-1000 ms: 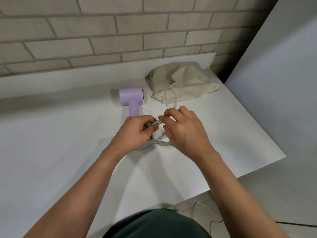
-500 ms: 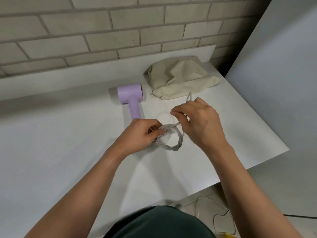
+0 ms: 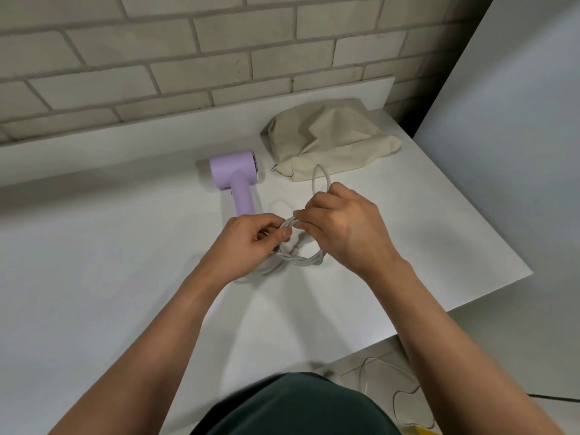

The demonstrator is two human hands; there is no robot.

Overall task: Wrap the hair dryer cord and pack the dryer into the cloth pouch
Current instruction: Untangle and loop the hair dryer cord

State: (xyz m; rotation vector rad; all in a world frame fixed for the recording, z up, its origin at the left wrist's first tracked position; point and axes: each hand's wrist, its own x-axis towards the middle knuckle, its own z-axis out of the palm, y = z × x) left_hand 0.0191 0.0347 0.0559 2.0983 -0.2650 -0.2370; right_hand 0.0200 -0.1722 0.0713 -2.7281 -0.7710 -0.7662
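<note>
Whereas half a second ago the cord (image 3: pixel 296 259) was drawn out from its coil toward the right, its free strand is now folded back against the coil at centre frame, and a small loop stands up above the knuckles. The coil itself rests on the white worktop (image 3: pixel 94 277), several turns twisted together. The right hand (image 3: pixel 342 227) has come back in from the right and pinches the strand at the top of the coil, fingers curled tight on it. The left hand (image 3: pixel 251 243) grips the coil's left side between thumb and curled fingers, much as before. This looks like another binding turn going round the bundle, so the wrapping seems near its end but not yet secured. The lilac hair dryer (image 3: pixel 235 174) lies just above the left hand, unmoved. The cloth pouch (image 3: pixel 332 139) sits crumpled at upper right, with nothing packed into it yet.
</note>
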